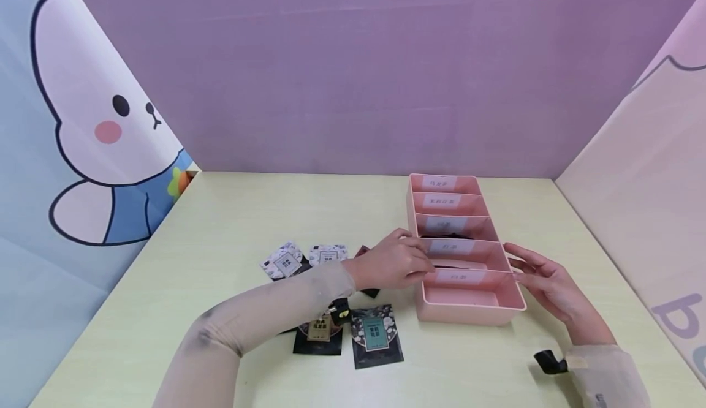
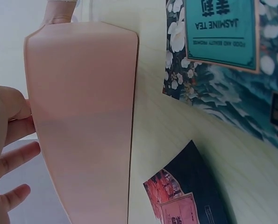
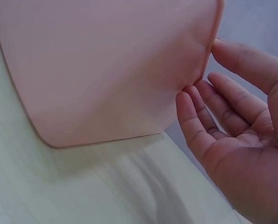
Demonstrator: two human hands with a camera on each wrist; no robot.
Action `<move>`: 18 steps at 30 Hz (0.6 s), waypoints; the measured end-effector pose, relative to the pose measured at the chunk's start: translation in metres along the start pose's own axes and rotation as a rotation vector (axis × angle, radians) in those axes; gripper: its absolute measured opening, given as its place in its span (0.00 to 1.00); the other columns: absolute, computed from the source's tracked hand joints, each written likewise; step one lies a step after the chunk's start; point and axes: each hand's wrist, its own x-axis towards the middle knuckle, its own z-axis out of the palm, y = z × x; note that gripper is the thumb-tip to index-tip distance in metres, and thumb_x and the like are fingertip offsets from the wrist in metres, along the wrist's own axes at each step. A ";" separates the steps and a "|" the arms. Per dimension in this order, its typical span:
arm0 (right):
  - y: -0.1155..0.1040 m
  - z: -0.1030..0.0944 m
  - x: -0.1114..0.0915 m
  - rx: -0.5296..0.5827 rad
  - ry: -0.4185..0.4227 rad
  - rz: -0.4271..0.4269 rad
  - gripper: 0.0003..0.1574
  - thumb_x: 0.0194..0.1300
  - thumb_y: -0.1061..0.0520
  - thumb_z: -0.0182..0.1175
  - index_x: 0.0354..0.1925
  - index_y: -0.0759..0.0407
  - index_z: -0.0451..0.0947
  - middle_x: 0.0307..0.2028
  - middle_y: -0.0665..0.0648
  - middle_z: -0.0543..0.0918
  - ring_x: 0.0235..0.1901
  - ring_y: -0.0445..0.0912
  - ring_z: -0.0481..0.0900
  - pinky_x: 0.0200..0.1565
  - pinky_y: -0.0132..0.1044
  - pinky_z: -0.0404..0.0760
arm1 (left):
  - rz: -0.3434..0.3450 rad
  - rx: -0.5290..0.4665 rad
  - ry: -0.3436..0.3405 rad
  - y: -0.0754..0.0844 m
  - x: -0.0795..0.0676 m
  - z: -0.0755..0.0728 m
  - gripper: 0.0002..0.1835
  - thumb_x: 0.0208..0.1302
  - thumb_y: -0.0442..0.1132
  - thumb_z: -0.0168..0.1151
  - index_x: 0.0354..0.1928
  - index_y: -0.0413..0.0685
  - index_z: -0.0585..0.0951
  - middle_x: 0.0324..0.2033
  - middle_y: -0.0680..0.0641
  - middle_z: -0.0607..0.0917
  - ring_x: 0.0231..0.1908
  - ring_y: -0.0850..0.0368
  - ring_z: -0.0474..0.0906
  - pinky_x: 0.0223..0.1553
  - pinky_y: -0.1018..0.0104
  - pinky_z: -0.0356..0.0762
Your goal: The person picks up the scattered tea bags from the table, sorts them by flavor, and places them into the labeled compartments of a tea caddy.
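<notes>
The pink box (image 1: 466, 315) stands on the table (image 1: 220, 224), right of the middle, with its far end near the far edge and its near end well in from the near edge. It has five compartments in a row, each with a white label (image 1: 459, 276). A dark packet (image 1: 448, 236) shows in the third compartment from the far edge.

The left hand (image 1: 393, 261) is at the box's left rim beside the fourth compartment, its fingers bent; whether it pinches anything, one cannot tell. The right hand (image 1: 554, 282) touches the box's right side near the near corner, fingers loosely spread and not wrapped around it.

Left of the box, toward the near edge, lie two white packets (image 1: 328, 253), a red packet (image 1: 371, 292) partly behind the left hand, a gold-labelled packet (image 1: 317, 345) and a green-labelled packet (image 1: 377, 337). A purple backdrop (image 1: 353, 77) rises beyond the far edge
</notes>
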 end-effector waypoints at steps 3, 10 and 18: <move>0.000 -0.001 0.000 0.001 0.005 0.001 0.36 0.69 0.82 0.41 0.71 0.65 0.66 0.66 0.51 0.75 0.62 0.43 0.74 0.58 0.32 0.74 | -0.002 -0.005 -0.009 0.000 -0.002 -0.001 0.09 0.67 0.41 0.66 0.46 0.56 0.89 0.44 0.58 0.88 0.55 0.58 0.79 0.60 0.58 0.67; 0.000 -0.002 0.000 0.001 0.007 -0.004 0.37 0.69 0.82 0.40 0.71 0.65 0.66 0.66 0.51 0.75 0.62 0.43 0.74 0.58 0.32 0.74 | 0.012 0.008 -0.027 -0.002 -0.007 -0.003 0.12 0.69 0.42 0.63 0.51 0.57 0.87 0.48 0.56 0.87 0.53 0.60 0.79 0.58 0.58 0.68; 0.001 -0.002 -0.001 0.015 -0.003 0.005 0.37 0.69 0.82 0.40 0.71 0.64 0.66 0.66 0.52 0.75 0.62 0.43 0.74 0.58 0.32 0.74 | -0.011 -0.008 -0.040 -0.005 -0.017 -0.007 0.19 0.71 0.43 0.59 0.62 0.56 0.80 0.57 0.55 0.82 0.58 0.58 0.76 0.60 0.61 0.68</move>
